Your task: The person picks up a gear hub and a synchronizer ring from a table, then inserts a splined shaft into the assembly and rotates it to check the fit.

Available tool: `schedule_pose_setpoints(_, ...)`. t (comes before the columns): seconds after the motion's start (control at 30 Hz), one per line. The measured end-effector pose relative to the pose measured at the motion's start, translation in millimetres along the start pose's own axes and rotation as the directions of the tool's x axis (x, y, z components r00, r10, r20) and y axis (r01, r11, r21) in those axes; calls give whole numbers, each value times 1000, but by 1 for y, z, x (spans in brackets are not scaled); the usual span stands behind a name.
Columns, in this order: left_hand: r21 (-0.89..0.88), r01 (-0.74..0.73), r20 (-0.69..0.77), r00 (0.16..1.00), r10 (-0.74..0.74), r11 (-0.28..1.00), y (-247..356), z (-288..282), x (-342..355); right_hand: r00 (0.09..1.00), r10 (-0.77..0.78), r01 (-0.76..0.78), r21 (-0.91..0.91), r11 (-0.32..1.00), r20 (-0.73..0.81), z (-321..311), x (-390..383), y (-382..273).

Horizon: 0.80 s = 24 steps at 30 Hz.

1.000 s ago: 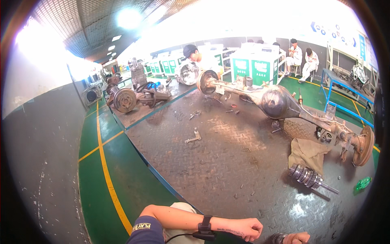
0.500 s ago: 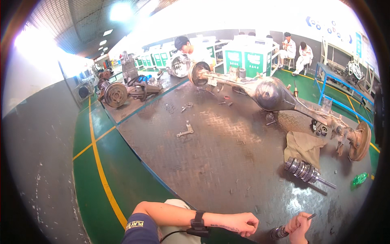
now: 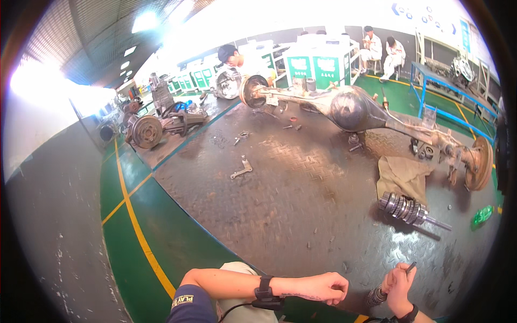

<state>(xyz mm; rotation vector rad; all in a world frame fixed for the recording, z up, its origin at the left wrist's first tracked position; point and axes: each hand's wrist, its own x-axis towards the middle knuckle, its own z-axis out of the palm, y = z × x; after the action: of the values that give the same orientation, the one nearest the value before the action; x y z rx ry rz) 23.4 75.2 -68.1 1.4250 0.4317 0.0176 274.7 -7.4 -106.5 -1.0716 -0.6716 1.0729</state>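
One geared shaft (image 3: 376, 296) in right grip (image 3: 398, 283), fingers closed round it, toothed section left of and below grip, plain end poking out above; left grip (image 3: 330, 288), left of that shaft, fingers curled, cannot tell whether anything sits inside; ahead of right grip, stacked-gear transmission shaft (image 3: 403, 208) lying on metal counter (image 3: 285, 210), olive-brown cloth (image 3: 403, 176) just beyond; green plastic bottle (image 3: 482, 215) ahead and right of right grip; farther ahead, rusty axle housing (image 3: 350, 110); ahead and left of left grip, small metal lever arm (image 3: 243, 168) resting on counter
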Motion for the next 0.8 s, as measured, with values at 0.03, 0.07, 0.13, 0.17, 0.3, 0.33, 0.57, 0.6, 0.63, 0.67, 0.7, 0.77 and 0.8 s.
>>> schedule_pose_setpoints(0.03,9,3,1,1000,-3,1000,2,1,0,1000,6,-6,-6,1000,-5,0,-1,0)
schedule_pose_setpoints(0.07,8,14,11,1000,-14,1000,1,1,2,1000,11,-11,0,1000,-17,0,-1,2)
schedule_pose_setpoints(0.13,4,17,11,1000,-17,1000,-1,1,5,999,41,-41,-36,998,-8,1,-1,4)
schedule_pose_setpoints(0.17,7,31,1,1000,-31,999,-1,1,3,995,97,-97,-10,995,17,15,-2,-5)
schedule_pose_setpoints(0.3,-10,53,15,998,-53,999,-4,3,7,987,67,-55,-87,995,146,22,-5,-13)
schedule_pose_setpoints(0.33,-25,59,22,998,-59,998,-4,3,8,985,64,-46,-115,992,158,26,-5,-17)
schedule_pose_setpoints(0.57,-99,-15,-21,1000,13,995,-4,11,11,777,-382,626,-550,553,501,44,-16,-31)
schedule_pose_setpoints(0.6,-114,-11,-26,1000,8,993,-2,11,11,779,-383,623,-550,556,496,46,-20,-35)
schedule_pose_setpoints(0.63,-128,-6,-31,1000,2,992,-1,10,11,817,-301,560,-555,615,492,48,-24,-39)
schedule_pose_setpoints(0.67,-126,-3,-26,1000,-1,992,0,10,11,847,-217,493,-563,664,485,47,-27,-41)
schedule_pose_setpoints(0.7,-125,16,1,1000,-16,992,0,8,11,817,-281,552,-545,631,503,44,-29,-35)
schedule_pose_setpoints(0.77,-120,38,28,999,-35,992,-1,7,11,810,-291,563,-539,626,508,39,-33,-33)
schedule_pose_setpoints(0.8,-111,44,23,999,-42,993,-2,6,10,802,-300,576,-533,620,517,37,-34,-32)
